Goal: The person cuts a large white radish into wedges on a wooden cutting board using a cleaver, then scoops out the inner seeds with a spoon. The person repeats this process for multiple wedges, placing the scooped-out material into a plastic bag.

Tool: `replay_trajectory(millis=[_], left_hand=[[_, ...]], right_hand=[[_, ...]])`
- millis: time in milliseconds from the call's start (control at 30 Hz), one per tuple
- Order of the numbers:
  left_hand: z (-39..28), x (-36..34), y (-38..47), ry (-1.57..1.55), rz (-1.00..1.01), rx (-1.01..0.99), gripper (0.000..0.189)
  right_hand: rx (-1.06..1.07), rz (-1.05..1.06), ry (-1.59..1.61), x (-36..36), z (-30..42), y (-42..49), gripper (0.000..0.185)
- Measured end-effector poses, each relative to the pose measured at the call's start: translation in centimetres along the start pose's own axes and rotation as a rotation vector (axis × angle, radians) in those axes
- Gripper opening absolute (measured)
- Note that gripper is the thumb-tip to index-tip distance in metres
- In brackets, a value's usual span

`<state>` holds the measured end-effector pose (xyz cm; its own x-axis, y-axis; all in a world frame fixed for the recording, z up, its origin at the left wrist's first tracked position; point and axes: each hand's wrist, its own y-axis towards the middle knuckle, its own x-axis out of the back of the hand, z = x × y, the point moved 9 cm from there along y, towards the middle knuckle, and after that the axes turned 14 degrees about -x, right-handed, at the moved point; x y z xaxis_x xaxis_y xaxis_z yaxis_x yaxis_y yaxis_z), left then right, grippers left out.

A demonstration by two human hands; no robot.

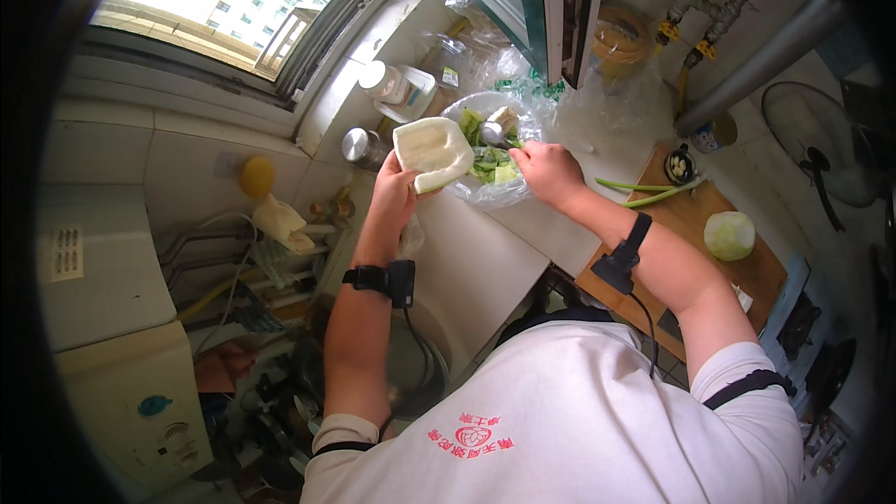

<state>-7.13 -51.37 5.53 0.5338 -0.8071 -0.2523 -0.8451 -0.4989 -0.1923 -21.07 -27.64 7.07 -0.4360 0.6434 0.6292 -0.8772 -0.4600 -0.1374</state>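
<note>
My left hand [396, 194] grips a pale, hollowed piece of gourd or melon [435, 143], its scooped side facing up. In my right hand [553, 171] is a metal spoon [493, 133], its bowl over a clear plastic bag [500, 197]. Green vegetable scraps and peelings [490, 166] lie in the opened bag, with a pale lump [502, 117] beside the spoon. The gourd piece is at the bag's left edge, apart from the spoon. The spoon's handle is mostly hidden by my right fingers.
On the right, a wooden cutting board [675, 231] holds a round peeled gourd piece [729, 236], green stalks [654, 197] and a small dark bowl of garlic cloves [677, 165]. An open window sash [549, 14] juts above the counter. Jars [383, 81] stand left of the bag.
</note>
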Motion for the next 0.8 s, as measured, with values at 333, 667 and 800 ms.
replay_trajectory(millis=[333,667,800], left_hand=[[1.6,0.9,-1.1,-0.163,-0.007,0.101,0.048],[1.7,1.1,-4.2,-0.064,0.122,-0.01,0.047],[1.8,-1.6,-5.4,0.077,0.253,-0.112,0.046]], right_hand=[[-0.074,-0.003,-0.101,-0.9,-0.4,1.1,0.04],[-0.488,0.52,0.48,-2.8,-5.0,-1.8,0.05],[-0.886,0.91,0.978,-2.3,-6.8,-9.0,0.052]])
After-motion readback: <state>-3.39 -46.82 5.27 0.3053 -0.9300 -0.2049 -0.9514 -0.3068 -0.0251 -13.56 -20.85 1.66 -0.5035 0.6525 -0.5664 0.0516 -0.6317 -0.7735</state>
